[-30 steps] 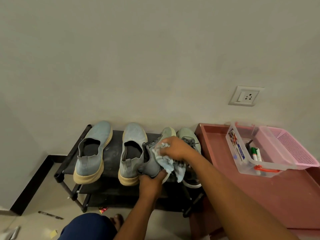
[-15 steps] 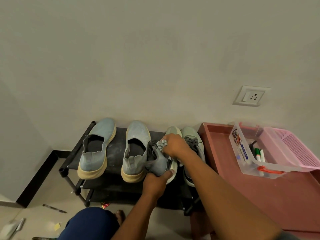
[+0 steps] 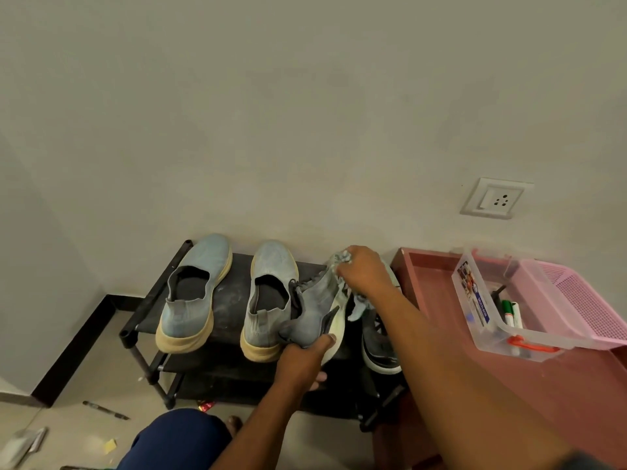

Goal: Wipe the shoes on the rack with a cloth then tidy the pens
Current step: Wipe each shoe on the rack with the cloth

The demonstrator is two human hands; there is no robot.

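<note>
On top of the black rack [image 3: 234,293], left hand [image 3: 300,362] gripped the heel of a grey laced shoe [image 3: 314,312], tipped on its side near centre frame. Right hand [image 3: 364,271] at 12 o'clock of that shoe clutched a pale cloth [image 3: 356,301], bunched at the toe. Two blue slip-ons [image 3: 195,293] sat at 9 o'clock. Pens [image 3: 510,313] stood in a clear box [image 3: 475,300] at 3 o'clock on the pink table [image 3: 441,300]; one pen [image 3: 105,410] lay on the floor at 7 o'clock.

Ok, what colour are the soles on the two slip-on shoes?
Cream soles under pale blue-grey slip-ons, clearest in the head view.
</note>
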